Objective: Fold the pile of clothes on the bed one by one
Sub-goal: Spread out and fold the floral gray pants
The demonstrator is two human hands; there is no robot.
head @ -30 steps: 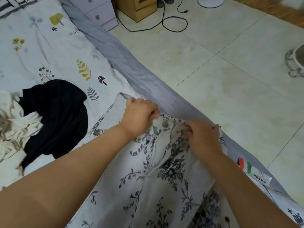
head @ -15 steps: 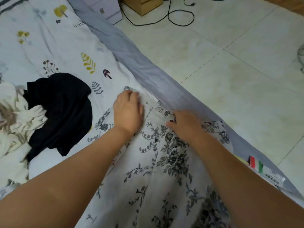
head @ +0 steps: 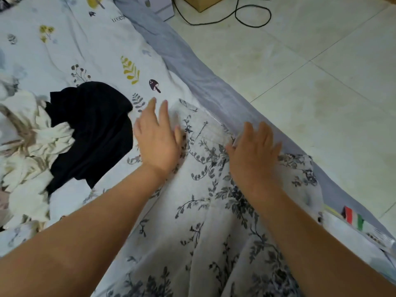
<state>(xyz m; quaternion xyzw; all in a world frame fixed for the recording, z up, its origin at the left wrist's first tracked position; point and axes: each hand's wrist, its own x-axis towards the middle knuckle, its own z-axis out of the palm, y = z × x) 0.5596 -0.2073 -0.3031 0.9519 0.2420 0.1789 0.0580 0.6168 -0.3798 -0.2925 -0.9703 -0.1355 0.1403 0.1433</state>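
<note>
The black garment waits at left. Both hands, left hand and right hand, press spread fingers flat on the floral garment near the bed edge; uneven smoothing could drag it floorward.

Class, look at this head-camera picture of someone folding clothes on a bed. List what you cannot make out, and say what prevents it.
- White garment with grey floral print: its lower part is cut off by the bottom edge, partly under both forearms.
- Black garment: crumpled, type unclear.
- Cream crumpled clothes: cut off by the left edge.
- Left hand and right hand: motion-blurred.
- Striped label: print too small.
</note>
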